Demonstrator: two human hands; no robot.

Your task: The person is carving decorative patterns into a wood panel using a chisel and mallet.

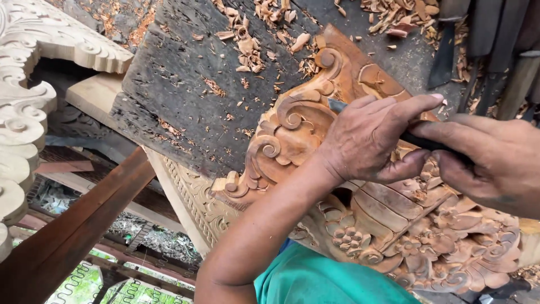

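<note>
Chisel (pixel 394 130) lies with its long axis running from the lower right up to the upper left, and its metal tip points to the upper left, touching a scroll of the carved wooden panel (pixel 292 135). The left hand (pixel 371 141) has its fingers closed around the blade part, forefinger stretched along it. The right hand (pixel 495 160) closes its fingers on the dark handle. The panel rests on a rough dark counter (pixel 191 95), near its right edge, with wood chips (pixel 247 48) scattered toward the far edge. A pale carved piece (pixel 22 101) stands beside the left edge.
</note>
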